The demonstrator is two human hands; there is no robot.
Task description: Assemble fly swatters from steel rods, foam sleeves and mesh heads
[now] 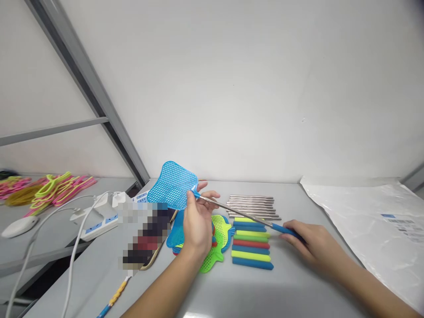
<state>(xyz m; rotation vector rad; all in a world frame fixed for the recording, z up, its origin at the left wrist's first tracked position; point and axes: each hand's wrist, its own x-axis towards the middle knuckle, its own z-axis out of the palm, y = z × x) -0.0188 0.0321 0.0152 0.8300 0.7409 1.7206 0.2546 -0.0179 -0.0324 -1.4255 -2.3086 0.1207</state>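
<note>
Flyswatter neck (196,194) lies in left fingers (211,194), handle (281,229) in right fingers (294,225).

A head-worn camera is facing forward and down, with nearby hands (198,225) and tabletop (225,293) occupying the frame's lower half.

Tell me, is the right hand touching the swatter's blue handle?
Touching. The head view shows the blue handle gripped between the right hand's thumb and fingers.
</note>
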